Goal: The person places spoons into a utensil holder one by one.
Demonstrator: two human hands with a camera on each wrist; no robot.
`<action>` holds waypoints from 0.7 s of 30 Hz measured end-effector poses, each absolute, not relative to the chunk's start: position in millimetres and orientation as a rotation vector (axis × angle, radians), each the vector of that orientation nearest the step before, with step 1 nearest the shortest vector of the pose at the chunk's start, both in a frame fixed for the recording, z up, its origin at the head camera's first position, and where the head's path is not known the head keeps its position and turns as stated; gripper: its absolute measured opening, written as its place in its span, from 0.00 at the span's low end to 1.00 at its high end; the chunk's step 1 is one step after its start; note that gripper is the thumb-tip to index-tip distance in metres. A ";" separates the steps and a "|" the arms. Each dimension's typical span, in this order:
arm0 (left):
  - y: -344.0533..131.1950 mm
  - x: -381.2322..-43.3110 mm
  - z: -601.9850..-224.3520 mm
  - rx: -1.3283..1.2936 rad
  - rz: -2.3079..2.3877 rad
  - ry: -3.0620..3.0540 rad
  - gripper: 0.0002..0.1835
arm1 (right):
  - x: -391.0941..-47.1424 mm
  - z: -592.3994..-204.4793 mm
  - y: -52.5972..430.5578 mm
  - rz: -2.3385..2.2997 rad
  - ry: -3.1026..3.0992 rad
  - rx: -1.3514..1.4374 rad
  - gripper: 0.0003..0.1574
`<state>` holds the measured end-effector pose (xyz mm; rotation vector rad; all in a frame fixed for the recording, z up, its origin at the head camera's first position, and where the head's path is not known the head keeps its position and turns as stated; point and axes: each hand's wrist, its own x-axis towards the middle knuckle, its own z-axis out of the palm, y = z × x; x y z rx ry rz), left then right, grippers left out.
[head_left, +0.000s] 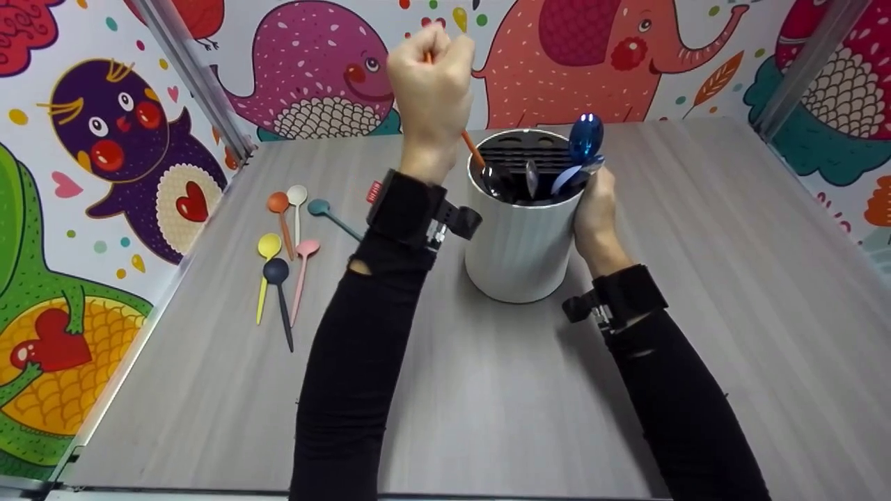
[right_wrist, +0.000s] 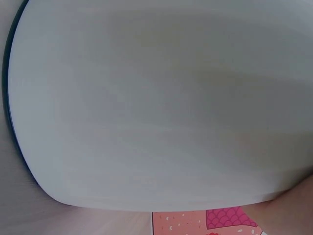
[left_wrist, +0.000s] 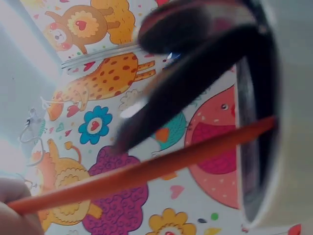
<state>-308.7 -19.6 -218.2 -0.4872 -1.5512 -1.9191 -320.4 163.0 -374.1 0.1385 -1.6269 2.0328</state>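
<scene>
Below and right of the left hand [head_left: 433,97], whose tightly curled fingers are gripping an orange handle [head_left: 472,147], a white holder [head_left: 518,250] is standing; the right hand [head_left: 596,209] is touching its side, finger curl impossible to tell.

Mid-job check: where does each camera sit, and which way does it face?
Head: worn on the head, facing forward and down at the table and white holder; both the left hand and right hand show, with sleeves.
Left wrist: on that wrist, facing the holder's rim and patterned wall; part of the left hand shows.
Right wrist: on that wrist, close to the holder's side; part of the right hand shows.
Shared: head and left wrist both show the orange handle.
</scene>
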 end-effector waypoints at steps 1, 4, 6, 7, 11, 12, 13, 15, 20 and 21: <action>-17.1 -309.5 -222.2 -0.495 -1.921 -1.544 0.26 | -320.6 -373.9 163.1 2.031 -1.627 0.137 0.26; -10.6 -314.0 -237.3 -0.526 -1.895 -1.543 0.27 | -321.3 -373.7 163.3 2.050 -1.620 0.133 0.27; -7.2 -318.0 -248.7 -0.541 -1.866 -1.567 0.27 | -321.1 -373.6 163.1 2.059 -1.616 0.133 0.28; -5.9 -320.0 -254.6 -0.550 -1.854 -1.575 0.27 | -321.0 -374.2 162.7 2.061 -1.616 0.132 0.28; -2.5 -325.2 -274.5 -0.570 -1.850 -1.639 0.26 | -320.5 -375.5 161.4 2.058 -1.616 0.134 0.29; -2.0 -325.9 -278.0 -0.577 -1.856 -1.649 0.26 | -320.2 -375.5 161.1 2.062 -1.612 0.139 0.29; -1.6 -326.4 -280.6 -0.584 -1.863 -1.656 0.26 | -320.1 -375.2 160.6 2.069 -1.605 0.145 0.29; -0.8 -327.1 -284.3 -0.601 -1.887 -1.661 0.26 | -319.8 -374.5 160.1 2.074 -1.599 0.157 0.31; 3.7 -326.6 -284.9 -0.612 -2.028 -1.633 0.27 | -319.7 -373.0 161.6 2.063 -1.607 0.152 0.32; 5.5 -326.2 -284.4 -0.605 -2.068 -1.625 0.27 | -319.8 -373.0 162.2 2.063 -1.606 0.145 0.32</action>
